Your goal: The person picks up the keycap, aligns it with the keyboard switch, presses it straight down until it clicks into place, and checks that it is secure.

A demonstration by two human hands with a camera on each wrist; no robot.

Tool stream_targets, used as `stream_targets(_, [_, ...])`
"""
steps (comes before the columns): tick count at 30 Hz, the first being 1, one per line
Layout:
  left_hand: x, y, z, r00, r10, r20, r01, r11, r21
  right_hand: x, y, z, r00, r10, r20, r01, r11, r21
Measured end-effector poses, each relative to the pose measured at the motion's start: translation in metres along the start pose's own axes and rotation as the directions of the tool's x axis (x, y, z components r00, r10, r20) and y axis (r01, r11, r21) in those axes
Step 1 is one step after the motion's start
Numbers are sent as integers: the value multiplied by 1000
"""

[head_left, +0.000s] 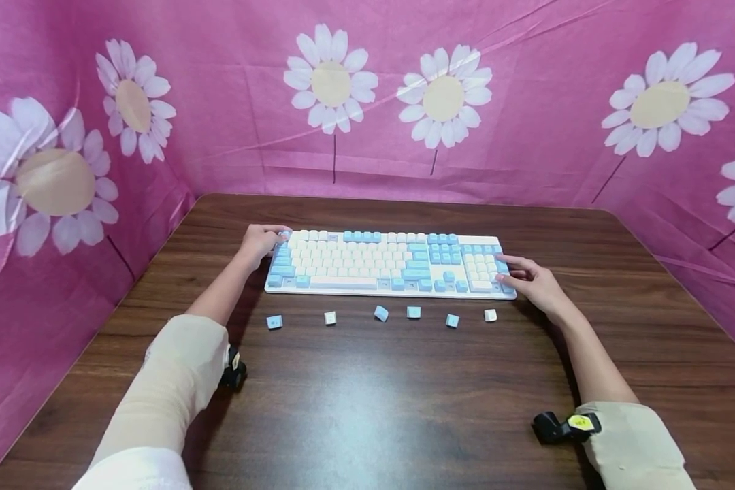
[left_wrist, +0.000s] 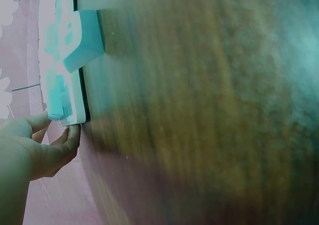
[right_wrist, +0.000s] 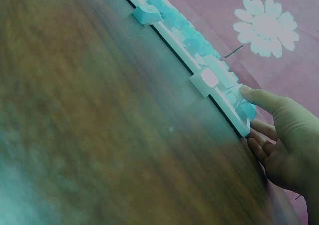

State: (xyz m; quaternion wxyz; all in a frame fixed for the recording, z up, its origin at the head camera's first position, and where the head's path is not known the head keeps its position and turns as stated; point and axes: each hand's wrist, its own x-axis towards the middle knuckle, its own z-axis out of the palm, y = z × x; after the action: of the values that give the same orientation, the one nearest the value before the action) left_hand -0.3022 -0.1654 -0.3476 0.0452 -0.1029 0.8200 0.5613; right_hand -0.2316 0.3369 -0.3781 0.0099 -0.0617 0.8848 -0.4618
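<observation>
A white and light-blue keyboard (head_left: 361, 262) lies across the table, with a few gaps among its keys. At its left end my left hand (head_left: 260, 243) grips the edge; the left wrist view shows the thumb near the top side and the fingers curled at the edge. My right hand (head_left: 535, 282) holds the opposite end, its thumb (right_wrist: 259, 96) on top and the other fingers along the side edge. In front of the keyboard lies a row of several loose keycaps, among them a blue keycap (head_left: 274, 322), a white keycap (head_left: 330, 318) and another white keycap (head_left: 491, 315).
The dark wood-grain table (head_left: 355, 401) extends toward me and to both sides. Behind and beside it hangs a pink cloth (head_left: 233, 102) printed with daisies. A black wrist camera (head_left: 566, 427) sits at the right sleeve, another black device (head_left: 234, 371) at the left.
</observation>
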Motion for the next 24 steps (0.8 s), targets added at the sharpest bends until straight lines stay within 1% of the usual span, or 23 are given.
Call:
stream_targets(4, [0,1,0,1000,-10,5,10,1000,2,-1,0,0,1000,-2,-1,2,1000,-7])
stream_targets(8, [-1,2,0,1000,-6,5,6,1000,-1,0,1,0,1000,2,-1,-2,1000,-3])
stream_targets(15, [-1,0,1,1000,18,2,-18,1000,-3,0,1,0,1000,12,5,-12,1000,8])
stream_targets(20, [-2,-1,1,999,36,10,-36,999,-1,-2,-1,0,1000,6,-4,-6,1000,5])
stream_targets(24, [-4,0,1,999,38,13,-38,999,-9,-3,-2,0,1000,-2,-11,2,1000,10])
